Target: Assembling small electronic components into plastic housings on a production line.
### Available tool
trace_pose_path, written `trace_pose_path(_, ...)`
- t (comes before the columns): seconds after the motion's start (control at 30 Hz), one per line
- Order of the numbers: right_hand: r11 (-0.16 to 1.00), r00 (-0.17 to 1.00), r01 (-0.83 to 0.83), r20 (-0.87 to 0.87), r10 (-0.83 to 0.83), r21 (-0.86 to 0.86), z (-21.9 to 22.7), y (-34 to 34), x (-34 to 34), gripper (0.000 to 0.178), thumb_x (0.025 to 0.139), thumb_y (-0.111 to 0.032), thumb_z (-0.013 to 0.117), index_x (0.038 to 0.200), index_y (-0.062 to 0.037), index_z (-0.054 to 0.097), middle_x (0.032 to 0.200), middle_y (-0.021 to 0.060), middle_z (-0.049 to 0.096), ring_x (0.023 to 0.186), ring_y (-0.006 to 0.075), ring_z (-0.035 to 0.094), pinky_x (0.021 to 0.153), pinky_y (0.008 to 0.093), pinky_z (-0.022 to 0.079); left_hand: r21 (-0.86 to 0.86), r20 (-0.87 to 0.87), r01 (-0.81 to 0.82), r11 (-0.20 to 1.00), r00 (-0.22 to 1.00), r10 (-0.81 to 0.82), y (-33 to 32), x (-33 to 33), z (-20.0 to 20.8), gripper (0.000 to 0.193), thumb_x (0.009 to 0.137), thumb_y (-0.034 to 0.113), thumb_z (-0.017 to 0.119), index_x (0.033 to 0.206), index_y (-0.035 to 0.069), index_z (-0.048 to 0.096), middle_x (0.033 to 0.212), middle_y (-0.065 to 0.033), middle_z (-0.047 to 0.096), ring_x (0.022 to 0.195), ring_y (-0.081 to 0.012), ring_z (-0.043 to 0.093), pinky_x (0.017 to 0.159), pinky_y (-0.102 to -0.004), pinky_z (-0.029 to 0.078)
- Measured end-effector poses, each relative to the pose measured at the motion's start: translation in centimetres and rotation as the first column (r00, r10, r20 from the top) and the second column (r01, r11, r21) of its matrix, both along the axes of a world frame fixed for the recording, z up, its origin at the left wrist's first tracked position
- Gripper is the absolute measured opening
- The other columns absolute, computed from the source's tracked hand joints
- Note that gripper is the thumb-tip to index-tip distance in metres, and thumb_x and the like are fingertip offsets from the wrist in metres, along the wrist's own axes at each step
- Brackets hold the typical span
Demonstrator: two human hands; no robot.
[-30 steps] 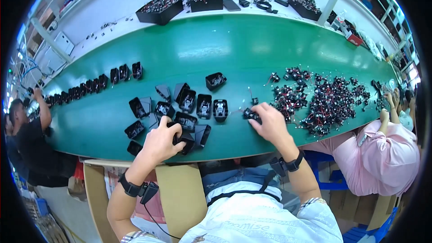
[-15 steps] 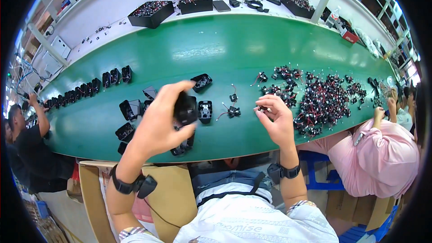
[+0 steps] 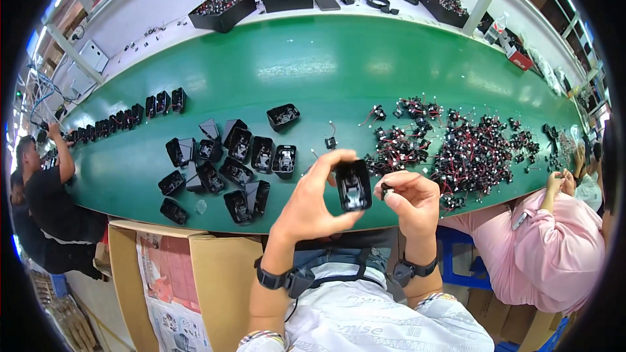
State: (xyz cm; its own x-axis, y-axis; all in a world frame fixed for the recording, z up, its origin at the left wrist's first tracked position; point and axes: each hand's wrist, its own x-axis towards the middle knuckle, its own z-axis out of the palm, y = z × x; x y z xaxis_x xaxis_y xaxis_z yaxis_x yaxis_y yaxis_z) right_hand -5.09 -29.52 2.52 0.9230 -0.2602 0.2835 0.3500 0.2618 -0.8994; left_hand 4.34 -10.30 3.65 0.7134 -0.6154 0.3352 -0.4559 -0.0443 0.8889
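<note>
My left hand [image 3: 309,207] grips an open black plastic housing [image 3: 354,186] between thumb and fingers, its hollow side with pale inner fittings facing up. Close beside it, my right hand [image 3: 416,203] pinches a small black part [image 3: 386,190] between thumb and fingertips; most of that part is hidden. A gap separates the part from the housing. Left of my hands, several similar housings [image 3: 284,160] lie loosely grouped on the green table [image 3: 313,78]. To the right spreads a big heap of small black parts with red and black wires [image 3: 473,153].
More housings [image 3: 124,119] stand in a row at the far left, near a person in black [image 3: 49,189]. Boxes heaped with wired parts [image 3: 223,13] line the back shelf. A person in pink [image 3: 538,251] sits at right. A cardboard box [image 3: 225,287] stands below the table edge.
My left hand has moved right with the housing, away from the housing group, and now holds it beside my right hand. The right hand has shifted slightly nearer me, still pinching the small part.
</note>
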Motion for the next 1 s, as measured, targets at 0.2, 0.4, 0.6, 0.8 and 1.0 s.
trace_pose_path(0.2,0.992,0.988,0.078,-0.125,-0.09,-0.098,-0.6,1.8,0.4,0.017,0.085,0.0,0.074,0.101,0.0015,0.067,0.103,0.0155,0.071,0.088,0.0182,0.071,0.084,0.0312,0.057,-0.015,0.005,-0.028,0.999,1.0,0.028,1.8,-1.4,-1.9,0.08,0.066,0.016,0.086,0.137,0.004,0.051,0.128,-0.0143,0.059,0.114,-0.0311,0.059,0.091,-0.0376,0.05)
trace_pose_path(0.4,0.998,0.983,0.064,-0.169,-0.067,-0.02,-1.0,3.5,1.4,0.009,0.084,0.001,0.073,0.086,0.0026,0.064,0.104,0.0156,0.065,0.087,0.0176,0.066,0.081,0.0297,0.056,-0.174,-0.295,0.042,0.984,0.951,-0.093,2.8,-1.0,-4.2,0.073,0.071,0.007,0.071,0.138,0.001,0.045,0.136,-0.0123,0.049,0.126,-0.0201,0.05,0.107,-0.0336,0.041)
trace_pose_path(0.6,0.979,0.991,0.087,-0.08,-0.103,-0.187,-2.5,5.1,2.1,0.012,0.084,0.004,0.075,0.09,0.0011,0.064,0.101,0.0113,0.063,0.083,0.0125,0.057,0.075,0.0261,0.047,-0.422,-0.546,0.105,0.901,0.763,-0.345,2.6,-1.6,-4.4,0.042,0.085,0.02,0.067,0.119,0.0,0.054,0.122,-0.0088,0.054,0.109,-0.017,0.052,0.099,-0.0313,0.041)
trace_pose_path(0.8,0.997,0.989,-0.006,-0.15,-0.005,-0.074,-2.6,6.1,2.5,0.015,0.086,0.0,0.073,0.101,0.0015,0.067,0.097,0.008,0.064,0.081,0.0108,0.054,0.075,0.0252,0.045,-0.447,-0.638,-0.017,0.895,0.707,-0.305,2.4,-1.5,-5.4,0.022,0.1,0.018,0.058,0.1,-0.004,0.063,0.1,-0.0055,0.062,0.092,-0.0125,0.055,0.087,-0.0281,0.044)
trace_pose_path(1.0,0.81,0.999,-0.038,-0.027,0.028,-0.585,-1.4,4.5,2.3,0.025,0.072,-0.001,0.085,0.097,-0.0041,0.08,0.083,0.0088,0.07,0.072,0.0164,0.066,0.063,0.0267,0.051,-0.436,-0.738,0.011,0.9,0.568,-0.365,3.5,-0.7,-6.3,0.028,0.101,0.022,0.053,0.092,-0.003,0.063,0.099,-0.0084,0.063,0.089,-0.0134,0.056,0.081,-0.0283,0.046)
